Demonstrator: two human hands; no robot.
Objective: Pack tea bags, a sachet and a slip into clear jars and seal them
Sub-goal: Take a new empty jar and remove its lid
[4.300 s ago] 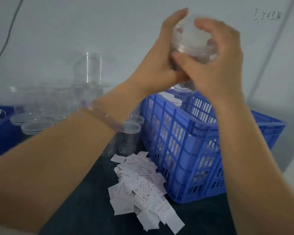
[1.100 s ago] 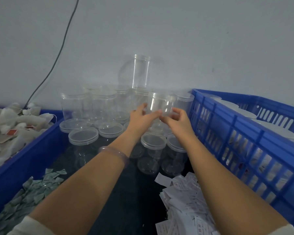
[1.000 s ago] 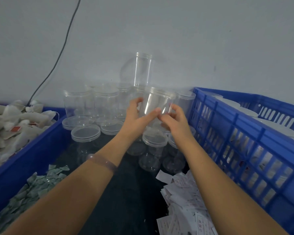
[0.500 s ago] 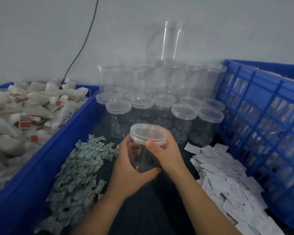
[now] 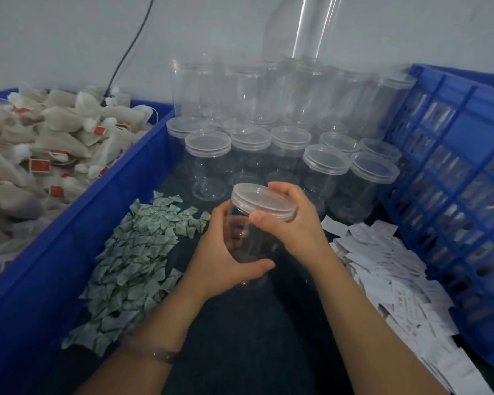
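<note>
Holding clear jar (image 5: 254,243) upright at centre front, on or just over the dark table (image 5: 254,352); cannot tell which. Looks empty. Lid (image 5: 261,201) on top; cannot tell if fully threaded.

Gripping jar body with left hand (image 5: 226,260), thumb wrapped across the front low down, fingers showing through the wall behind. Clamping lid rim with right hand (image 5: 294,223), thumb at the near edge, fingers over the far side. Both hands together on the one jar.

Reads as lid removal ahead of filling, judgement only. Suggest:
- Brace body low with left, without squeezing the thin wall; otherwise risk of an ovalled mouth and a binding thread.
- Turn from the rim with right, lid level, then lift straight off once free.
- Park lid on bare table, not on the paper.

Supplies within reach: green sachets (image 5: 134,260) heaped just left, white slips (image 5: 397,280) heaped just right, tea bags (image 5: 40,155) in blue bin (image 5: 69,252) further left. Spare jars (image 5: 251,138), lidded, stacked behind by the wall. Blue crate (image 5: 454,181) at right.
</note>
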